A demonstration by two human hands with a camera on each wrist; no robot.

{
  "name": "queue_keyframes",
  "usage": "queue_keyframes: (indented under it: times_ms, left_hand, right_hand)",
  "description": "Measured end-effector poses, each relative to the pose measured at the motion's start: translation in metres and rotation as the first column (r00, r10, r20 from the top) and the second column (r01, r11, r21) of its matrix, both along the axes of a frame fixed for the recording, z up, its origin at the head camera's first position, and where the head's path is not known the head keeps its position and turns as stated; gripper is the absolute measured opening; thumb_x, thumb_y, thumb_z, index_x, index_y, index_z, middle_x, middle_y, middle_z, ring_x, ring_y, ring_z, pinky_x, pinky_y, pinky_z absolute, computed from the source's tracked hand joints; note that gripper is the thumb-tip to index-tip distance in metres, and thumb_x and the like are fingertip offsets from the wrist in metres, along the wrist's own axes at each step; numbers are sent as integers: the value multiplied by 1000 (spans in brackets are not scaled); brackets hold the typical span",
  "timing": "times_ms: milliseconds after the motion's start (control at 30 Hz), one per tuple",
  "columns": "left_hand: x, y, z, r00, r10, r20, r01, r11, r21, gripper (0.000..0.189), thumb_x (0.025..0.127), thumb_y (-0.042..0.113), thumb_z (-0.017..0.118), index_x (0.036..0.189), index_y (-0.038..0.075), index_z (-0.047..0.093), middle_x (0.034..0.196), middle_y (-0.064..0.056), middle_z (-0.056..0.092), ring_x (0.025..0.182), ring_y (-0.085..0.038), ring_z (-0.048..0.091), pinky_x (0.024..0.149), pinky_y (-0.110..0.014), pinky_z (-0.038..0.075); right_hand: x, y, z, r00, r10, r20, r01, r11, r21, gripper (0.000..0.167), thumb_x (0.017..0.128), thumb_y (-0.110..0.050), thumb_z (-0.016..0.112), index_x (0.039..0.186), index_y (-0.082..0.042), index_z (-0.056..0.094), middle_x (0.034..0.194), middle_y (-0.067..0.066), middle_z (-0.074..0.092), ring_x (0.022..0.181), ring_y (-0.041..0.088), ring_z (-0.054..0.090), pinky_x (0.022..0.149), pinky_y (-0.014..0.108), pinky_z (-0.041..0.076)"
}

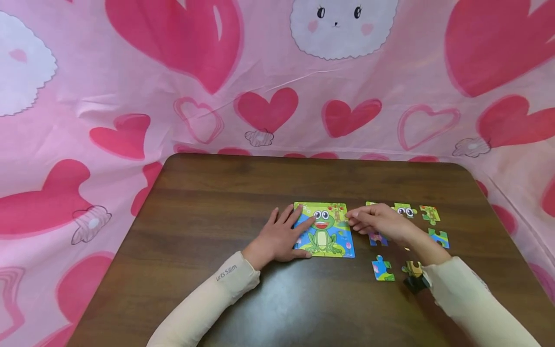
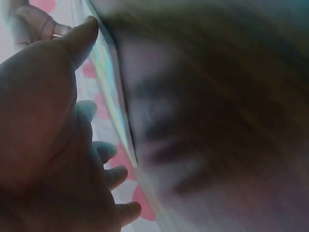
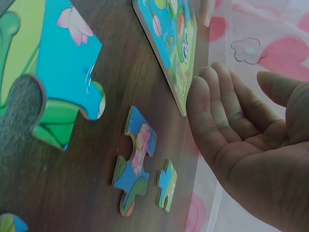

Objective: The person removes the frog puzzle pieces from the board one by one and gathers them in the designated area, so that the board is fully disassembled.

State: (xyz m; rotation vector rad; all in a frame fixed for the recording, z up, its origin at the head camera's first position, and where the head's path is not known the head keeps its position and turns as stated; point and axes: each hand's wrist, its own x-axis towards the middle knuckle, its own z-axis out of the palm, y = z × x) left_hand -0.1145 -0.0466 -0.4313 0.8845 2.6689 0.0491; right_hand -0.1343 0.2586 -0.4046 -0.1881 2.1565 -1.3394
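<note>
A square frog picture board (image 1: 323, 238) lies flat on the table, showing a whole green frog on blue and yellow-green. My left hand (image 1: 279, 239) rests with spread fingers on its left side, the thumb at the lower edge. At the board's right edge is my right hand (image 1: 383, 221), fingers gently bent and thumb apart. In the right wrist view its fingertips (image 3: 199, 89) are at the board's edge; contact is hard to tell. Loose jigsaw pieces lie to the right, among them a blue one with a pink flower (image 1: 382, 271) and an eyes piece (image 1: 404, 210). My right hand and forearm hide some.
The dark wooden table (image 1: 208, 202) has rounded far corners. A pink heart-print cloth (image 1: 303, 72) hangs behind it and at both sides. More pieces lie at the right: a tree piece (image 1: 429, 214), a blue-green piece (image 1: 439, 237) and a brownish piece (image 1: 413, 268) near my right wrist.
</note>
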Motion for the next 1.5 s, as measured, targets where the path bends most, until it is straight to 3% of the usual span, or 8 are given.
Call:
queue_keyframes:
  times_ms: [167, 467, 700, 967, 1233, 1500]
  left_hand:
    - [-2, -3, -3, 1000, -3, 26, 4, 1000, -29, 92, 89, 78, 49, 162, 41, 7, 173, -2, 4, 160, -27, 6, 126, -58, 8]
    - [-2, -2, -2, 999, 5, 41, -4, 999, -33, 90, 89, 78, 49, 162, 40, 12, 173, -1, 5, 160, -26, 4, 127, -56, 4]
    - [-2, 0, 3, 999, 6, 35, -4, 999, -51, 90, 89, 78, 50, 162, 40, 15, 173, -1, 8, 160, -27, 5, 127, -55, 6]
    - [-2, 2, 5, 999, 14, 37, -12, 998, -56, 89, 89, 77, 51, 162, 40, 17, 173, -2, 10, 160, -26, 8, 127, -54, 7]
    - [-2, 2, 5, 998, 28, 51, -26, 999, -41, 89, 88, 77, 53, 162, 40, 19, 172, -2, 11, 159, -27, 12, 127, -52, 9]
    - [-2, 1, 7, 998, 31, 50, -29, 999, -44, 88, 89, 76, 54, 161, 40, 20, 172, -2, 11, 159, -27, 14, 127, -51, 11]
  right_hand:
    - [-5, -9, -2, 1000, 27, -3, -27, 1000, -5, 43, 109, -24, 48, 136, 8, 57, 125, 25, 68, 106, 28, 70, 90, 35, 59]
    - [-7, -26, -6, 995, 94, -37, -90, 991, 98, 43, 106, -28, 55, 137, 2, 61, 131, 21, 67, 112, 28, 68, 92, 43, 58]
    - [-5, -31, -6, 995, 92, -35, -87, 988, 128, 42, 105, -28, 57, 134, 1, 63, 132, 19, 66, 108, 24, 67, 89, 40, 59]
    - [-5, -32, -10, 985, 138, -108, -112, 970, 218, 33, 102, -27, 61, 127, -8, 70, 121, 10, 70, 96, 22, 60, 81, 34, 54]
    - [-2, -36, -9, 980, 182, -77, -165, 968, 188, 33, 103, -26, 60, 125, -5, 71, 120, 12, 72, 93, 18, 62, 79, 29, 55]
    - [0, -38, -7, 978, 196, -71, -182, 969, 167, 30, 101, -20, 62, 125, -3, 70, 126, 15, 69, 99, 20, 64, 83, 35, 59]
